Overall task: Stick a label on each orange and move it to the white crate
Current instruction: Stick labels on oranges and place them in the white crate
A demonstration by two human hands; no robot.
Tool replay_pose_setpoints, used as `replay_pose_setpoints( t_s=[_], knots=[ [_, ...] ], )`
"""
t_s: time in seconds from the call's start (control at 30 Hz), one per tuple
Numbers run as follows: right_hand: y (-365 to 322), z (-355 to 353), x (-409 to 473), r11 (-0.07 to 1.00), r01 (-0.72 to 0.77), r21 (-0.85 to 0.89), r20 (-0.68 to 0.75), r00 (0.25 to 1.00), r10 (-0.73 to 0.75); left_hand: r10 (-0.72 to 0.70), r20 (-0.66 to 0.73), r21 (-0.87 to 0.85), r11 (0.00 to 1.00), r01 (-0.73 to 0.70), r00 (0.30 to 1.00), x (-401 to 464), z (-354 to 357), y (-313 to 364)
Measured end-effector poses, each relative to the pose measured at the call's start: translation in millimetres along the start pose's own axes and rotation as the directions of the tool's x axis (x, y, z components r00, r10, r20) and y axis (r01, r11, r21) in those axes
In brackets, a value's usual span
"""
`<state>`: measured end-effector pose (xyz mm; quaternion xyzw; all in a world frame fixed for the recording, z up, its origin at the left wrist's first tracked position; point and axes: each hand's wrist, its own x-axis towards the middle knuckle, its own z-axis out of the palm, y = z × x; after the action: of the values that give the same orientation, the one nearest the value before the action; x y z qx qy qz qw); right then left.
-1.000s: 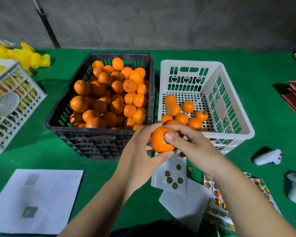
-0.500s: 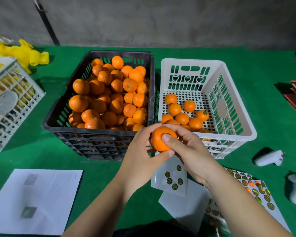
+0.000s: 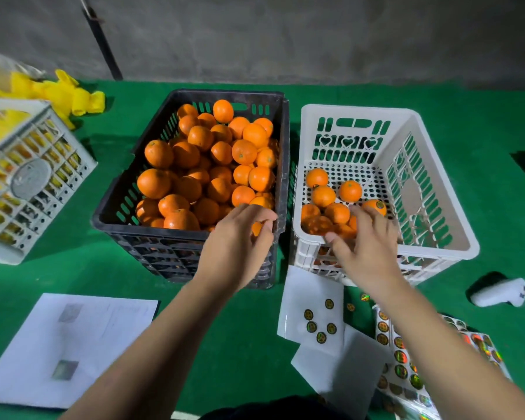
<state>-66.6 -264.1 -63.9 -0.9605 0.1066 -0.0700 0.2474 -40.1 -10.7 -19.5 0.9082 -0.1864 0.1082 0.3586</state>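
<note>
Already the right hand [image 3: 367, 241] reaches into the white crate [image 3: 437, 189], fingers spread over the labelled oranges [image 3: 335, 212]; whether it grips one is unclear. The left hand [image 3: 240, 237], loosely curled and seemingly empty, hovers over the black crate [image 3: 112, 207]. Hasty grabbing could send unlabelled fruit across, or a dropped orange might bruise.

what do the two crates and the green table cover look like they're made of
Black crate: moulded plastic, matt and scuffed, with slotted walls. White crate: moulded plastic too, slight sheen, with heart cutouts and a perforated floor. Green table cover: probably felt or short-pile cloth, flat and without shine.
</note>
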Motion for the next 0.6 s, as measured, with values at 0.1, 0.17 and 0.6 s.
replay_pose_setpoints(
  t_s=[0.1, 0.17, 0.6],
  knots=[
    [-4, 39, -41, 0.991, 0.131, -0.035, -0.147, 0.98, -0.135, 0.018, 0.205, 0.267, 0.961, -0.074, 0.979, 38, -2, -4],
    [-1, 61, -65, 0.989, 0.145, -0.005, -0.153, 0.978, -0.144, -0.14, 0.355, 0.333, 0.943, 0.015, 0.924, 70, 6, -10],
    [41, 112, -94, 0.934, -0.332, -0.132, 0.328, 0.874, 0.357, -0.525, 0.571, 0.677, 0.736, 0.001, 0.631, 127, 61, -38]
  ],
)
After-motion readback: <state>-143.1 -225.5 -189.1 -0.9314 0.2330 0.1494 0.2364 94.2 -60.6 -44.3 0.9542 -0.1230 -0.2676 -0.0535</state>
